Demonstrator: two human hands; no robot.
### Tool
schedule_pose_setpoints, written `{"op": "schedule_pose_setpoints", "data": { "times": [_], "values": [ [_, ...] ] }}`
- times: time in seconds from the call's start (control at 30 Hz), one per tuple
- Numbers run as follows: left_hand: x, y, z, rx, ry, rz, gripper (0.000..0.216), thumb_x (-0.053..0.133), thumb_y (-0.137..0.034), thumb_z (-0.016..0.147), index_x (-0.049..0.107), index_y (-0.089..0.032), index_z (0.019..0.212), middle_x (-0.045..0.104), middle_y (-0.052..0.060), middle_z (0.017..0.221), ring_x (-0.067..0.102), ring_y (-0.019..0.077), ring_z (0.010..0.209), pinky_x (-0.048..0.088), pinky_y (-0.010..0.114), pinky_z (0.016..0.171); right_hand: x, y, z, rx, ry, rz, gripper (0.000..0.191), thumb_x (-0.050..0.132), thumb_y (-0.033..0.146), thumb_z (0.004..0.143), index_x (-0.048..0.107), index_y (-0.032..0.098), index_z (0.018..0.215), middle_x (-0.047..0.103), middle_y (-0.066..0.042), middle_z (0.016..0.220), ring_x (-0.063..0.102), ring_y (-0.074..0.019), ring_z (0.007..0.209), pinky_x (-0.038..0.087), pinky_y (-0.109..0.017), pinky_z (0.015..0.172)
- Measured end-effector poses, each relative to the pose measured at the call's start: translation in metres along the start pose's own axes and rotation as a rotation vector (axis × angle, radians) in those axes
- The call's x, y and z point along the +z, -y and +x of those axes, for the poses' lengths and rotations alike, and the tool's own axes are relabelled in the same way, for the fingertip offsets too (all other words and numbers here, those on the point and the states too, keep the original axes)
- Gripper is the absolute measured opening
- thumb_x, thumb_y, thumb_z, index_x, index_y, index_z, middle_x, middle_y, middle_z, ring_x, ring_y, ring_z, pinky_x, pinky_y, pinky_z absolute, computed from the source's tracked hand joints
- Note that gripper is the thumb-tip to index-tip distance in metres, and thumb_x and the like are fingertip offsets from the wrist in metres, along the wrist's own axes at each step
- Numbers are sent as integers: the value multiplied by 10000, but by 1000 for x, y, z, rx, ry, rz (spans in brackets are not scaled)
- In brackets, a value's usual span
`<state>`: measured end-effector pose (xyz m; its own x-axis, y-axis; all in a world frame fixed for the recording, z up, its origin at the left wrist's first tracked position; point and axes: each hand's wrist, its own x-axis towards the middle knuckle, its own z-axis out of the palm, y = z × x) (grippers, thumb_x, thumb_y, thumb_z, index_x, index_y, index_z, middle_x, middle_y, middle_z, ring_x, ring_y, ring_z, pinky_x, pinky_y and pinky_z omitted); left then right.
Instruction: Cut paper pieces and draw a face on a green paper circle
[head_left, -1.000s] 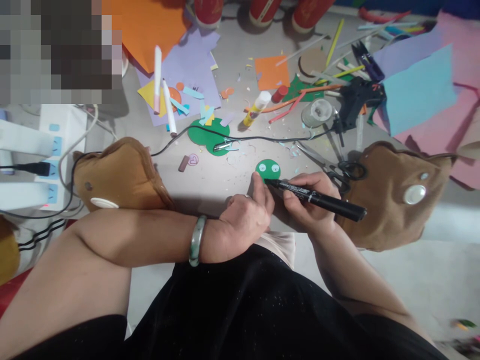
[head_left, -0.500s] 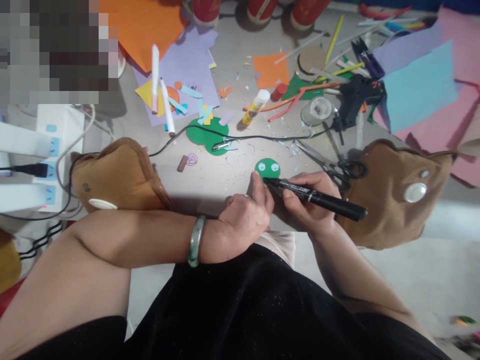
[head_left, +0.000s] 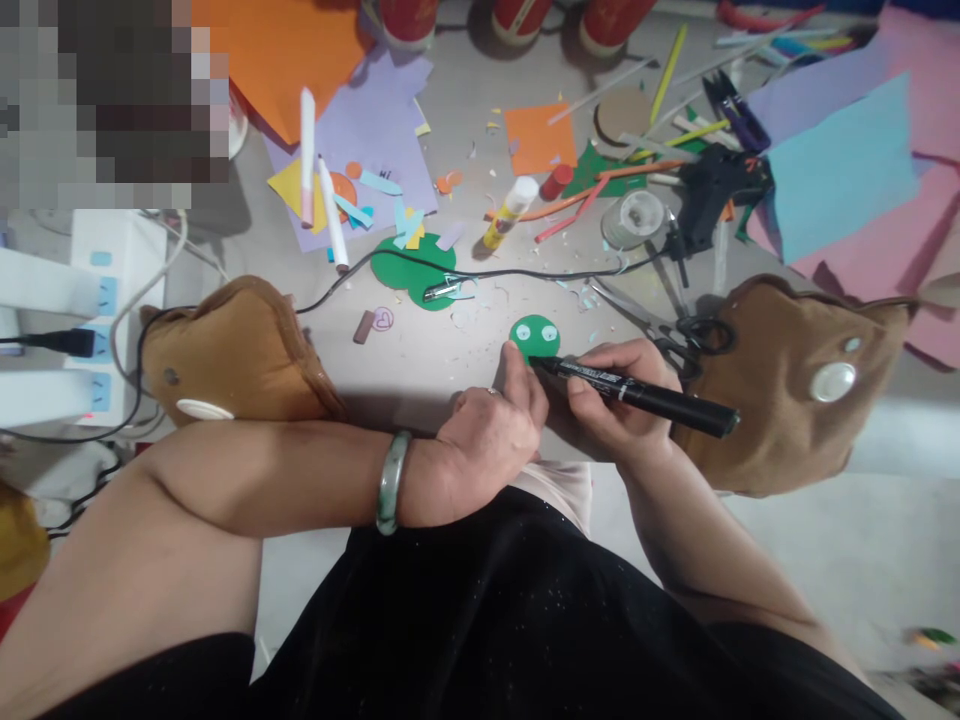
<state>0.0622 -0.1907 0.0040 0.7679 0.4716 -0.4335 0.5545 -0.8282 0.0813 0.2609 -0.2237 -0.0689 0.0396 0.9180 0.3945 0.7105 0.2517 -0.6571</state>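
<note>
A small green paper circle (head_left: 535,331) with two white paper eyes lies at the near edge of the table. My left hand (head_left: 497,420) steadies its lower left edge with the index finger, the other fingers folded; the thumb is hidden. Wrapped round a black marker (head_left: 660,398), my right hand (head_left: 626,395) keeps the tip on the circle's lower part. Beyond the circle, to the left, are a larger green paper shape (head_left: 412,265) of rounded lobes and a small utility knife (head_left: 442,290). Dark-handled scissors (head_left: 675,335) rest to the right.
Brown fabric bags (head_left: 225,350) flank my hands. A black cord (head_left: 510,274) crosses the table to a glue gun (head_left: 709,195). Behind stand a glue stick (head_left: 510,215), a tape roll (head_left: 634,220) and red cups (head_left: 517,20). Paper scraps are scattered around; a power strip (head_left: 120,300) is far left.
The marker and my right hand have shifted very slightly. My left hand and the green circle stay in place.
</note>
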Motion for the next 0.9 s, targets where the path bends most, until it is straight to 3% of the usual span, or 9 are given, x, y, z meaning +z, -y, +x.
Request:
{"op": "schedule_pose_setpoints", "data": {
  "times": [0.33, 0.9],
  "values": [
    [0, 0, 0, 8, 7, -7, 793, 521, -524, 1121, 410, 22, 1685, 341, 466, 1656, 826, 283, 816, 607, 347, 605, -1, -1, -1, 28, 8, 48, 171, 758, 393, 931, 654, 276, 1001, 711, 13, 746, 618, -167, 541, 498, -315, 499],
    [-8, 2, 0, 17, 56, -11, 801, 513, -510, 1126, 382, 39, 1693, 335, 471, 1664, 810, 265, 814, 598, 326, 594, 1, -2, 3, -1, -108, 76, 144, 764, 297, 857, 651, 263, 938, 703, 28, 734, 587, -147, 523, 479, -300, 476]
  ]
}}
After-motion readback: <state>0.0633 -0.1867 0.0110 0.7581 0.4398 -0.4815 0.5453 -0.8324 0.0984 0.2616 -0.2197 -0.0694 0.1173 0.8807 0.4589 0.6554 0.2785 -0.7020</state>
